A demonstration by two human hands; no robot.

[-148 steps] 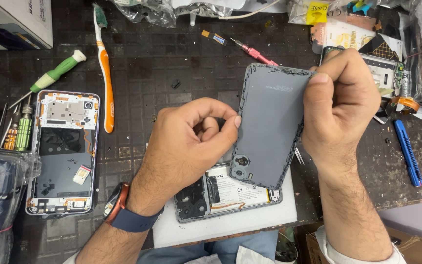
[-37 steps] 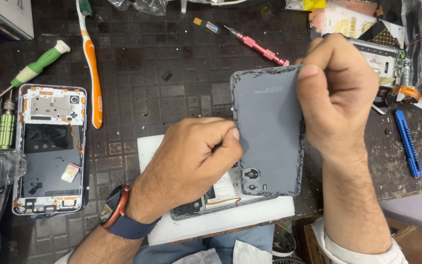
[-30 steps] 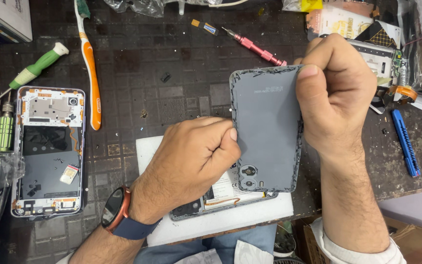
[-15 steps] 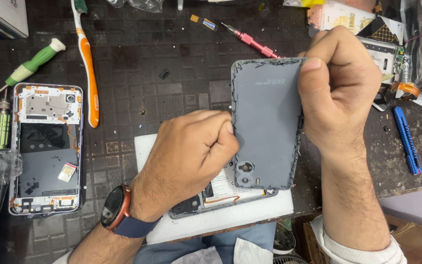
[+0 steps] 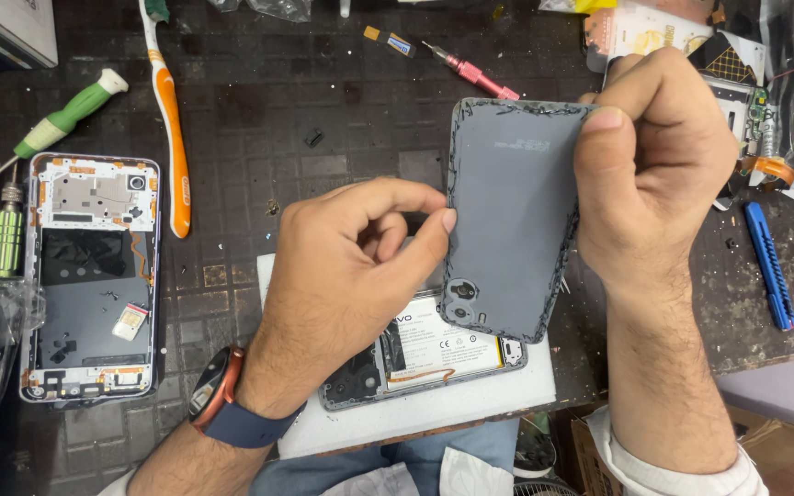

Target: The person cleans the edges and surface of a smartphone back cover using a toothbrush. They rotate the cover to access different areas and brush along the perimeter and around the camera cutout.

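Your left hand (image 5: 342,276) pinches the left edge of the grey back cover (image 5: 512,220), thumb tip on the glue line. Since a moment ago the cover has tipped more upright and the pinch has crept up that edge, so the residue is likely coming off. The cover hangs just above the opened phone (image 5: 434,354) on the white pad (image 5: 397,418). Your right hand (image 5: 659,165) grips its right edge. Beyond the cover lies a red screwdriver (image 5: 470,72).

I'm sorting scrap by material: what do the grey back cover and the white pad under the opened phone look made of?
Back cover: likely plastic, matte grey, with black adhesive residue along its edges. White pad: smooth and flat, perhaps plastic or foam; the material is unclear.
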